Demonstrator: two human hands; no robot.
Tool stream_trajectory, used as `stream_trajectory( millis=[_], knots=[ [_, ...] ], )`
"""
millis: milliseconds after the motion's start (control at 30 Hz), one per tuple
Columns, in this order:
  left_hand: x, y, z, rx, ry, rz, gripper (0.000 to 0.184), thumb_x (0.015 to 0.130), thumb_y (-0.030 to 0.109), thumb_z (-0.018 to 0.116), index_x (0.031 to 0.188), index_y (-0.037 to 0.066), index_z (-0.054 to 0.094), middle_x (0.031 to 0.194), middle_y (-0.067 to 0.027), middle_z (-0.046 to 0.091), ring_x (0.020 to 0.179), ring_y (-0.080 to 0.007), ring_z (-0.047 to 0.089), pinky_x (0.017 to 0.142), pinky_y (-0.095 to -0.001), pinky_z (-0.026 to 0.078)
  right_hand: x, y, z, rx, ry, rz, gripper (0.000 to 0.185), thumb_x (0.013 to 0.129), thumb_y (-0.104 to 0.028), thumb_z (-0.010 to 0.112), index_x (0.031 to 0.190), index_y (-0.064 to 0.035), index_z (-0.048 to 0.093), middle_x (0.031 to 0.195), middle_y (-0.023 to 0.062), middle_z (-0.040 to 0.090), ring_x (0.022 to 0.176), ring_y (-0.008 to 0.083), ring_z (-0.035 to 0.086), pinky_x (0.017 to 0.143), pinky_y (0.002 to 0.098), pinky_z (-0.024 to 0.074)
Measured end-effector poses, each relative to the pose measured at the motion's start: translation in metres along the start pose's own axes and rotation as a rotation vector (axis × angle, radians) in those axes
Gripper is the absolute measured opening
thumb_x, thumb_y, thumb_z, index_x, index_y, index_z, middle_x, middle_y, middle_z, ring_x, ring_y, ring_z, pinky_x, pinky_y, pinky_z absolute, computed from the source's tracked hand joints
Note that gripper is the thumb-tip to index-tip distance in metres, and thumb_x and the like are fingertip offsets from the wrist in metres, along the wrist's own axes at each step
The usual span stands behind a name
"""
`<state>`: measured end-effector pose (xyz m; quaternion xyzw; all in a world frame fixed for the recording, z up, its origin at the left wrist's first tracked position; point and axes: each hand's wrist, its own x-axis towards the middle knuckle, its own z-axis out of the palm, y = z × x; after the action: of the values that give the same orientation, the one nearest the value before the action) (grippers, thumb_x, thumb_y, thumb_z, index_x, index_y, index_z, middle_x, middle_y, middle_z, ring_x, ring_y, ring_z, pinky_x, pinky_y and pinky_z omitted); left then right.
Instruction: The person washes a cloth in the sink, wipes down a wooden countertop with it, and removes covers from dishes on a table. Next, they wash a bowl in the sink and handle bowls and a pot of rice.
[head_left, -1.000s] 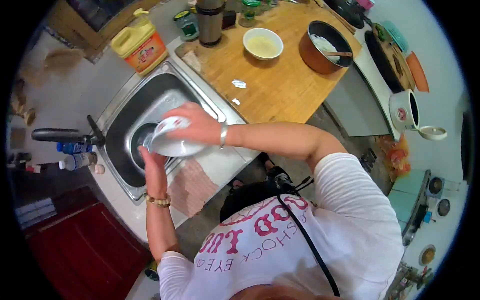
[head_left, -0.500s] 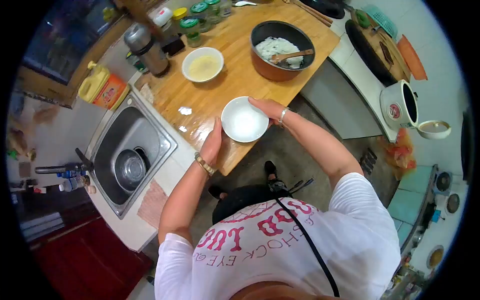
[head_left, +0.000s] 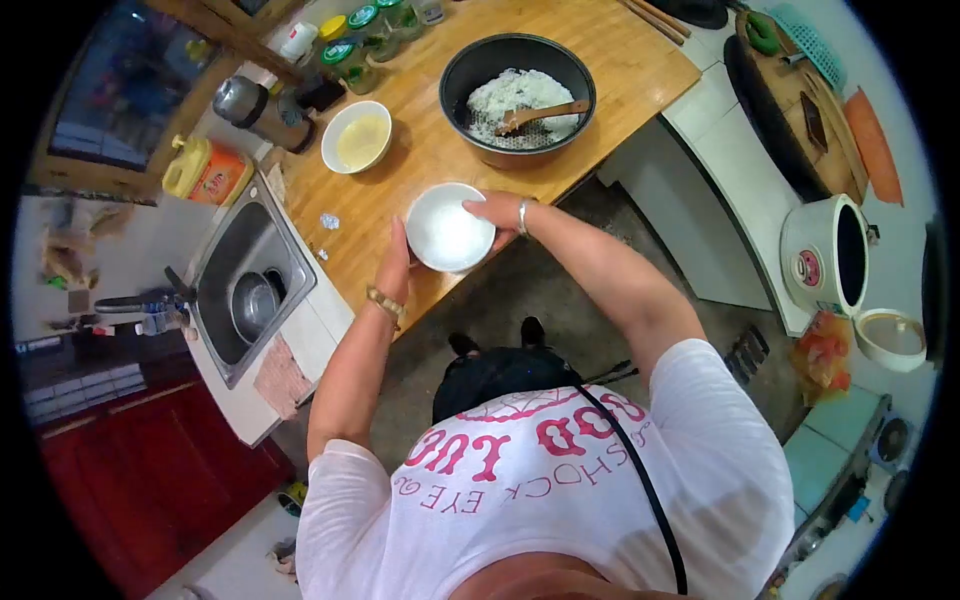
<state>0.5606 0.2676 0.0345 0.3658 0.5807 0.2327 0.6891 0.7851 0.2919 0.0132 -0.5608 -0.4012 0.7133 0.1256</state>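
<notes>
A white bowl (head_left: 449,228) is held between both hands at the front edge of the wooden table (head_left: 420,80); nothing shows inside it. My left hand (head_left: 395,262) presses on the bowl's left side. On its right side my right hand (head_left: 496,219) grips the rim, the thumb over the edge. Beyond the bowl stands a dark-lined pot (head_left: 485,80) with white rice and a wooden paddle (head_left: 540,117) in it. To the left of the pot a second white bowl (head_left: 357,137) holds pale yellow liquid.
At the left is a steel sink (head_left: 250,232) with a metal basin (head_left: 255,306) in it. A yellow jug (head_left: 205,172), a thermos (head_left: 262,115) and several jars line the back left. At the right are a round cutting board (head_left: 800,115) and a white cooker (head_left: 820,255).
The white bowl has moved with both hands from over the sink to the table's front edge. It now faces up. The view has shifted rightward, towards the pot.
</notes>
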Motion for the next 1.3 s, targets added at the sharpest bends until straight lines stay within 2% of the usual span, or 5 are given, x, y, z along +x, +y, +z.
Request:
stream_trajectory(
  millis=[267,400,667,767,1300],
  knots=[
    [-0.049,-0.018,0.109,0.178,-0.346,0.675,0.066,0.093,0.053,0.025,0.137,0.004,0.03,0.144,-0.0162,0.023,0.134,-0.0265,0.021,0.11,-0.0362,0.012,-0.152,0.076,-0.034,-0.937,0.812,-1.246,0.046,0.074,-0.006,0.059,0.119,-0.0081,0.051,0.12,0.0198,0.049,0.107,0.0344,0.051,0.091,0.0394,0.0426],
    [-0.039,0.003,0.134,0.253,-0.509,1.092,0.068,0.093,0.052,0.024,0.137,0.0,0.029,0.144,-0.0182,0.023,0.134,-0.0306,0.02,0.109,-0.0373,0.013,-0.19,0.078,-0.04,-0.733,0.939,-1.009,0.048,0.072,-0.005,0.059,0.119,-0.0072,0.05,0.119,0.0196,0.049,0.107,0.0353,0.051,0.091,0.0395,0.0432],
    [0.006,0.001,0.049,0.477,-0.143,0.544,0.049,0.096,0.033,0.027,0.131,-0.001,0.032,0.129,-0.0229,0.041,0.121,-0.0327,0.04,0.101,-0.0345,0.031,-0.058,0.062,-0.003,0.109,0.404,-0.357,0.042,0.091,-0.03,0.046,0.121,-0.0006,0.045,0.108,0.0178,0.058,0.1,0.0237,0.056,0.088,0.0332,0.041],
    [0.036,-0.014,0.0,0.589,0.04,0.538,0.048,0.097,0.034,0.027,0.127,-0.003,0.037,0.123,-0.0241,0.046,0.117,-0.0348,0.043,0.098,-0.0361,0.033,-0.013,0.023,0.013,0.296,0.188,-0.183,0.045,0.09,-0.033,0.047,0.12,-0.0001,0.041,0.103,0.0186,0.056,0.078,0.0278,0.063,0.054,0.0383,0.0555],
    [0.053,-0.03,-0.032,0.303,0.24,0.268,0.053,0.096,0.038,0.031,0.122,-0.005,0.046,0.123,-0.0213,0.049,0.117,-0.0296,0.045,0.099,-0.0344,0.032,-0.129,0.081,-0.135,0.633,-0.05,-0.082,0.04,0.088,-0.034,0.054,0.117,-0.0065,0.053,0.101,0.0114,0.06,0.096,0.0198,0.058,0.077,0.0305,0.0493]
  ],
)
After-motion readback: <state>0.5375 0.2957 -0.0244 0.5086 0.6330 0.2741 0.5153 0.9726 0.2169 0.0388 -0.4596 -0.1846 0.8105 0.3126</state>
